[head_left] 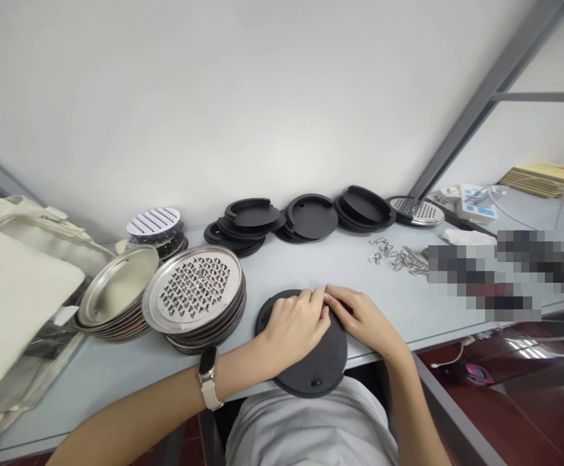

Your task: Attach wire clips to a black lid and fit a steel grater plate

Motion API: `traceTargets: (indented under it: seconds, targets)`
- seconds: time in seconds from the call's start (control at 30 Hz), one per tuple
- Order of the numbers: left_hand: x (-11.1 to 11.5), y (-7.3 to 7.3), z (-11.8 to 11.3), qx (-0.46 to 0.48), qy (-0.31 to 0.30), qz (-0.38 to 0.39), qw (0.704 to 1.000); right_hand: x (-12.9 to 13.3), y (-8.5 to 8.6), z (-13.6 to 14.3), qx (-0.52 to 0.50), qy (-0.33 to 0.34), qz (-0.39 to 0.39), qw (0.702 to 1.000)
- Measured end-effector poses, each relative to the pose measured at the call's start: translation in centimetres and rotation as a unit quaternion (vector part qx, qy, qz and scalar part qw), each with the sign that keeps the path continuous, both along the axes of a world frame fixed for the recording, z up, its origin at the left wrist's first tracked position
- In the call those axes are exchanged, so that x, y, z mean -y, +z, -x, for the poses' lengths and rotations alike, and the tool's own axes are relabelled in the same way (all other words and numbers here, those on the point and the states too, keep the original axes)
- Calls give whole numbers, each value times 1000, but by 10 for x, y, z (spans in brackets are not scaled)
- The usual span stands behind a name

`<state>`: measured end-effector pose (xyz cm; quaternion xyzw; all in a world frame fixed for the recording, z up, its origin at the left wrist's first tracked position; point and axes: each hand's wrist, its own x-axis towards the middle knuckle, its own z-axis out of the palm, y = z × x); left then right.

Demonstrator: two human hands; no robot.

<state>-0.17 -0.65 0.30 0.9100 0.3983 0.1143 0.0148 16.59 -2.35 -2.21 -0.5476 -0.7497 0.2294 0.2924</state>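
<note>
A black round tray [311, 372], its flat side with small slots facing up, overhangs the table's front edge against my lap. My left hand [297, 331], wearing a watch at the wrist, lies across it with fingers curled toward its upper right edge. From the right side my right hand [365, 320] grips that same edge, its fingertips meeting those of the left. Anything small between the fingertips is hidden. Left of the hands stands a stack of round metal grater plates [194, 291], the top one full of raised cutting holes.
Behind lie stacked black round trays [313, 217] and a perforated metal disc [417, 211]. Small metal clips [408, 259] are scattered at right. Shallow metal pans [119, 285], a purple slotted disc [154, 222] and a cream bag [19, 291] occupy the left. A grey frame post [476, 123] rises at right.
</note>
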Motion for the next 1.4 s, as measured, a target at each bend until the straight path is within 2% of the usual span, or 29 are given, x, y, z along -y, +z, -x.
traceTargets:
  seconds: [0.33,0.53,1.13,1.4]
  targets:
    - [1,2,0,-3,18,3,1000,1,0,-2,-5,-1,1,1000]
    - [2,3,1,-6,3,5,1000,1,1,-2,-18,4,5,1000]
    - [1,2,0,-5,6,-3,1000,1,-1,-2,-15,-2,3,1000]
    - [1,2,0,-11,11,17,1000,1,-1,-2,-15,-3,3,1000]
